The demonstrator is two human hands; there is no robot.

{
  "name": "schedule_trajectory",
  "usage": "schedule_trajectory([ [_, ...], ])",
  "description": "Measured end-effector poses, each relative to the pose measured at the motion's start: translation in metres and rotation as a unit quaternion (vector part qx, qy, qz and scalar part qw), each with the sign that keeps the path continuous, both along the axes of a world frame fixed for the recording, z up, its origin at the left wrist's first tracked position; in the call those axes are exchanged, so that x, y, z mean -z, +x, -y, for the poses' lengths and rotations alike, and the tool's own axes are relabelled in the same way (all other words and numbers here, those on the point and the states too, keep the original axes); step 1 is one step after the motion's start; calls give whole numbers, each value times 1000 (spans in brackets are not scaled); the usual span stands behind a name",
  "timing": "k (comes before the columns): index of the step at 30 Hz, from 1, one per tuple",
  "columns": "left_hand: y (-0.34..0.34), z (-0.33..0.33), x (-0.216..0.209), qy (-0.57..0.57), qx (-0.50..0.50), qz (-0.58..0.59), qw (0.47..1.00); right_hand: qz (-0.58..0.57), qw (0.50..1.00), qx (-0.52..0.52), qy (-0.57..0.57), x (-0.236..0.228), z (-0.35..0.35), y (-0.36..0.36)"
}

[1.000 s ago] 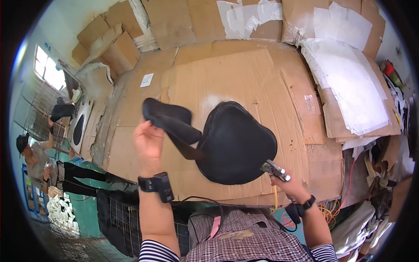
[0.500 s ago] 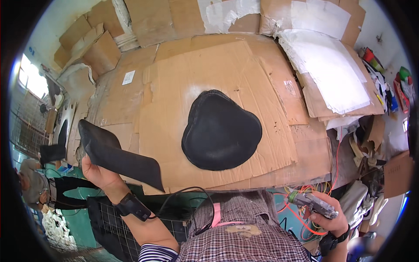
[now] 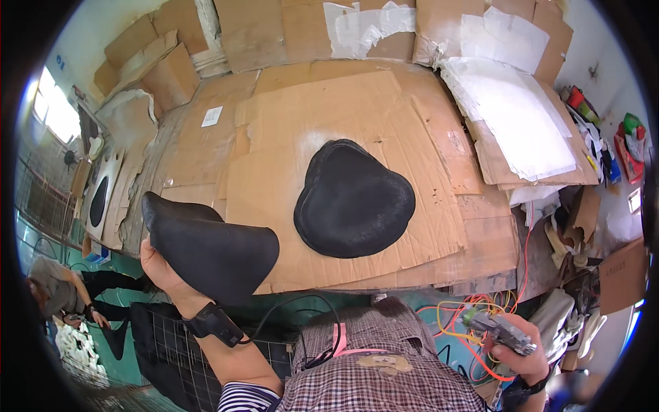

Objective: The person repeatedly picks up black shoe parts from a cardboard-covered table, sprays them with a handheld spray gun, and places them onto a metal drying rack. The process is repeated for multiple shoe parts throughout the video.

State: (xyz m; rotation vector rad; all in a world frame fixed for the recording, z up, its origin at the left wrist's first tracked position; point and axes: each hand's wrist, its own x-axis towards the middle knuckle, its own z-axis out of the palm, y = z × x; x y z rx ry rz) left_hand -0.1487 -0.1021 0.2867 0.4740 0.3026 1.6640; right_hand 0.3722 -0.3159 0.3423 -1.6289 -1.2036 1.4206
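Note:
My left hand (image 3: 163, 275) is closed on the edge of a bent black sheet piece (image 3: 213, 250), thin and flexible with a smooth face. It hangs curled over the front left of the cardboard-topped table. My right hand (image 3: 530, 357), out past the table's front right, grips a metal spray gun (image 3: 504, 331) with hoses close by it. Between the hands, a black pad (image 3: 353, 199) shaped like a rounded triangle lies on a cardboard sheet (image 3: 274, 130). A raised lip runs along its left edge, and neither hand touches it.
Coiled orange and yellow hoses (image 3: 473, 309) hang by the table's right front. White paper (image 3: 515, 117) covers cardboard at the back right. Upright cardboard (image 3: 254, 34) lines the back. A co-worker (image 3: 58, 281) is at the far left, beside a wire mesh.
The black sheet in my left hand has turned, showing a broader face, and shifted slightly right. My right hand still holds the spray gun. The co-worker's black piece has dropped lower.

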Motion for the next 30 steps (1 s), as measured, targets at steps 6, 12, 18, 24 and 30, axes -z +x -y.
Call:
schedule_trajectory([
  [6, -9, 12, 2, 3, 24, 24, 999, -47, 990, 63, 117, 19, -22, -30],
  [12, -33, 13, 23, 14, 19, 33, 999, 40, 979, 131, 153, 11, -33, -27],
  [18, -29, 4, 25, 0, 26, 41, 999, 116, 979, 135, 100, -1, 1, -10],
  [24, -20, -2, 23, 7, 7, 29, 1000, 1, 1000, 7, 30, -3, 2, -12],
  [30, -8, -2, 22, 22, 4, 27, 999, -36, 988, 72, 134, 8, -30, -31],
])
